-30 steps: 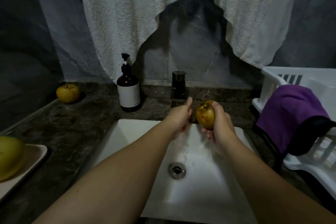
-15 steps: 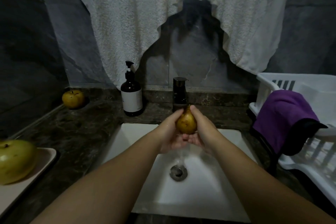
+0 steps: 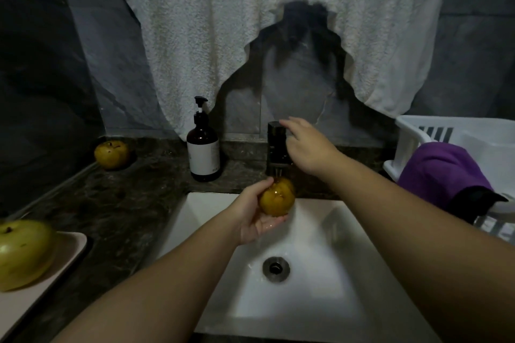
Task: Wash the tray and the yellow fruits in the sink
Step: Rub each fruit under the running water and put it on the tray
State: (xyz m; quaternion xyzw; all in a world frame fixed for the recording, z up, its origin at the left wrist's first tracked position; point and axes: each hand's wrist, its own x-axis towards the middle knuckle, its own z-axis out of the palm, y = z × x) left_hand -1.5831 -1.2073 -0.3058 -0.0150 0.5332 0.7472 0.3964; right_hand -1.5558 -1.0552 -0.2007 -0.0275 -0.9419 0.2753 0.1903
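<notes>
At the near left edge we see a large yellow-green fruit [image 3: 23, 253] resting on a pale tray [image 3: 71, 248] on the dark worktop [image 3: 111, 203]. Farther back, near the wall, a smaller yellow fruit [image 3: 112, 154] sits on the worktop. A dark pump bottle [image 3: 203, 149] stands to the right of it, at the far left corner of the white sink [image 3: 320, 273]. Our left hand [image 3: 256, 214] cups a wet yellow fruit [image 3: 277, 198] over the basin, fingers curled around it, under the water running from the black tap [image 3: 277, 147]. Our right hand [image 3: 306, 145] reaches to the tap's top, fingers loosely extended and holding nothing. At far right, a purple cloth [image 3: 443, 172] drapes over a white rack [image 3: 412, 133].
</notes>
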